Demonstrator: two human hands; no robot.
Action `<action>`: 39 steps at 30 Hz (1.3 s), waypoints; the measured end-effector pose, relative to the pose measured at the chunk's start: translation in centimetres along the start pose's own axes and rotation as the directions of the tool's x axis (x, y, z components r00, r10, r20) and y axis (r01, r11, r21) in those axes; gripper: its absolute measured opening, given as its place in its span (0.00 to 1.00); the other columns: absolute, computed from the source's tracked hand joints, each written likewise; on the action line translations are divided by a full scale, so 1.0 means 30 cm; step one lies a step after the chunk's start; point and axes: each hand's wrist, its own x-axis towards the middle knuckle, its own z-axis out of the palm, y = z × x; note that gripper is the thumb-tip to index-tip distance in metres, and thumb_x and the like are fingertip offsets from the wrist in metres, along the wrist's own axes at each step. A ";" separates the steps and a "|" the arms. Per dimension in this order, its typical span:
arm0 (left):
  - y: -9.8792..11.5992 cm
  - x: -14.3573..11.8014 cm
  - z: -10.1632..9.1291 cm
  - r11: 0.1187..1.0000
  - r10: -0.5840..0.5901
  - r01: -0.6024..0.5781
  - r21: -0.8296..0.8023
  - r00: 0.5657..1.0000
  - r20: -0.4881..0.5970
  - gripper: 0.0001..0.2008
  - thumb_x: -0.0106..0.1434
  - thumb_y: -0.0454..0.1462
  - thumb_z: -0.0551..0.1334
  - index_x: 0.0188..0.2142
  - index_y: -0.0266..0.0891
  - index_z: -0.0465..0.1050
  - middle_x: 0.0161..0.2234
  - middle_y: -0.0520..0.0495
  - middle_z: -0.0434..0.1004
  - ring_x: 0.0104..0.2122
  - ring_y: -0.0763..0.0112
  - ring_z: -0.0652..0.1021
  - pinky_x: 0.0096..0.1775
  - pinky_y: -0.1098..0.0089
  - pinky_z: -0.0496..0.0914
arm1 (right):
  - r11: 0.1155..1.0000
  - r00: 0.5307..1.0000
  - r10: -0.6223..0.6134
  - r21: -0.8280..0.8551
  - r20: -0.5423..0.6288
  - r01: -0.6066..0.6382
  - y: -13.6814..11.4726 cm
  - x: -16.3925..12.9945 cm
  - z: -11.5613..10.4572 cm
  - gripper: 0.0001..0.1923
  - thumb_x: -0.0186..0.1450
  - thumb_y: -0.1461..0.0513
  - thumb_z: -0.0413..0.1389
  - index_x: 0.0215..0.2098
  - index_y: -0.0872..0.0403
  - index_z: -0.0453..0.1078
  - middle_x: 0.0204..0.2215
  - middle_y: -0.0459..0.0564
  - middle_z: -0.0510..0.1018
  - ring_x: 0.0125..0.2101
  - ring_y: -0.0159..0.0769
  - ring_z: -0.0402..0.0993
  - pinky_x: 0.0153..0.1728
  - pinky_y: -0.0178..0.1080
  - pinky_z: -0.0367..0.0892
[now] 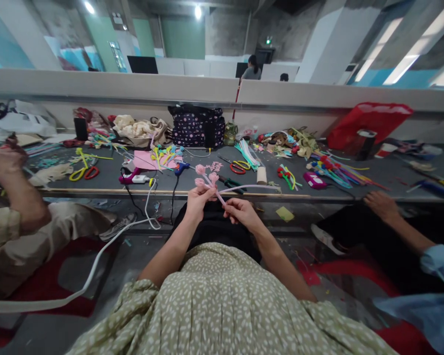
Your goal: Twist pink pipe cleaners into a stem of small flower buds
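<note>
Fingertips of left hand (198, 198) pinched shut on pink pipe-cleaner stems (211, 186), just under three small pink flower heads (206, 175) held up before near edge of bench (96, 192). Right hand (240, 211) closed lower on same stems, with pale loose end (251, 187) trailing off to the right over that edge. Held in the air above the lap, not resting on bench. Likely trouble: heads sliding apart or bundle untwisting if either pinch slackens, thin fuzzy wire giving little purchase; loose end could also catch white cord (96, 256) hanging off near edge, or brush glue gun (180, 167) lying just behind on bench, whether hot cannot tell. Scissors with yellow and red handles (237, 166) near middle, another pair (84, 172) toward left end. Small roll (261, 175) upright near front edge. Dark dotted bag (194, 125) standing at far edge, contents hidden. Red bag (366, 123) toward far right corner, interior not visible. Green jar (230, 133) beside dotted bag, contents too small to tell. Coloured stems (336, 172) heaped loose on right part of bench. Co-worker's hand (3, 160) at left end, another co-worker's hand (383, 203) at near edge on right.
</note>
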 end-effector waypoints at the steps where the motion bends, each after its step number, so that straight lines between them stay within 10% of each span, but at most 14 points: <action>1: 0.003 -0.001 0.000 1.000 0.007 -0.007 0.000 1.000 -0.003 0.13 0.43 0.39 0.74 0.26 0.33 0.77 0.29 0.46 0.80 0.26 0.73 0.78 0.28 0.74 0.73 | 1.000 1.000 -0.009 -0.011 -0.006 0.009 0.003 -0.001 0.000 0.17 0.58 0.51 0.61 0.35 0.55 0.70 0.22 0.43 0.77 0.14 0.23 0.66 0.14 0.26 0.57; 10: 0.002 -0.022 0.005 0.999 0.018 -0.020 0.027 0.997 0.075 0.13 0.41 0.40 0.75 0.23 0.34 0.78 0.25 0.46 0.79 0.24 0.72 0.76 0.29 0.71 0.73 | 0.989 0.987 0.075 0.113 0.144 -0.092 0.033 -0.022 -0.009 0.16 0.58 0.50 0.61 0.31 0.54 0.70 0.19 0.43 0.76 0.15 0.26 0.68 0.16 0.28 0.61; 17: -0.003 -0.033 0.031 0.988 0.040 -0.055 0.141 0.993 0.108 0.11 0.45 0.41 0.73 0.23 0.34 0.78 0.24 0.49 0.77 0.24 0.72 0.75 0.30 0.71 0.71 | 0.978 0.970 -0.203 0.028 -0.134 0.209 -0.004 0.005 0.021 0.18 0.55 0.53 0.64 0.41 0.52 0.73 0.38 0.49 0.81 0.39 0.38 0.76 0.42 0.40 0.71; 27: -0.021 -0.062 0.070 0.988 0.101 -0.107 0.113 0.993 0.055 0.11 0.47 0.42 0.72 0.24 0.35 0.78 0.23 0.50 0.76 0.23 0.75 0.72 0.27 0.73 0.67 | 0.964 0.860 -0.219 0.031 -0.460 0.263 -0.005 0.013 0.101 0.17 0.54 0.52 0.64 0.37 0.53 0.71 0.26 0.47 0.76 0.24 0.33 0.70 0.21 0.35 0.68; 39: -0.017 -0.067 0.064 0.990 0.092 -0.104 0.096 0.989 0.118 0.11 0.50 0.42 0.71 0.27 0.35 0.79 0.26 0.48 0.78 0.25 0.74 0.74 0.26 0.73 0.69 | 0.961 0.847 -0.260 -0.040 -0.464 0.273 -0.017 0.003 0.083 0.13 0.56 0.53 0.63 0.33 0.54 0.74 0.26 0.47 0.76 0.24 0.31 0.68 0.25 0.35 0.66</action>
